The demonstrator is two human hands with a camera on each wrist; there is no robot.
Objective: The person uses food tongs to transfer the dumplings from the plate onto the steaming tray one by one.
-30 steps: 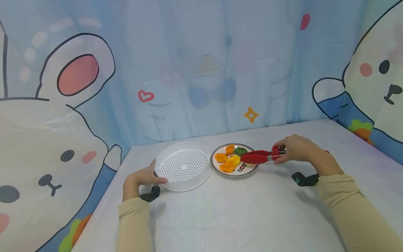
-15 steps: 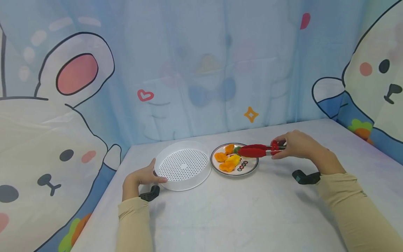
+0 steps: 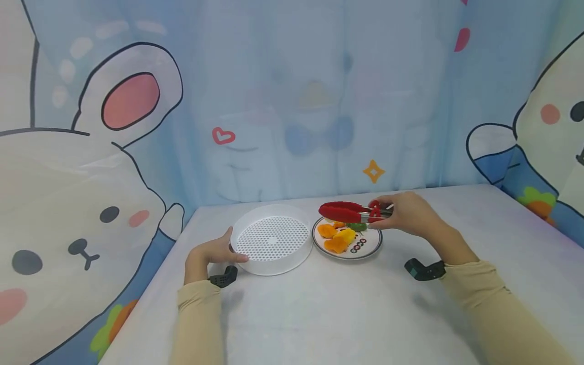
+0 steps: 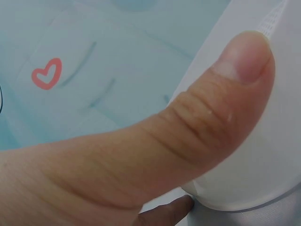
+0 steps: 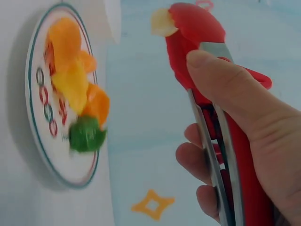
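Red silicone tongs (image 3: 349,211) are squeezed together in the right hand (image 3: 407,214), whose fingers and thumb curl around the handles. In the right wrist view a small pale yellow piece (image 5: 163,22) is caught at the very tip, only by its edge as far as I can judge. The tongs are lifted above the far part of the patterned plate (image 3: 367,247), where orange, yellow and green pieces (image 3: 338,237) lie.

To the left, just beside the plate, stands the white perforated tray (image 3: 272,238). The left hand (image 3: 211,254) holds its near left rim, with the thumb (image 4: 221,103) pressed on the outer wall and a fingertip under it.

The grip on the yellow piece looks shallow, so I think the main risk is that it slips out if the squeeze relaxes or the tongs tilt. It could then fall on the table (image 3: 347,314) between plate and tray. A low path could also knock the tray rim, and the light tray may slide if the left hand loosens.
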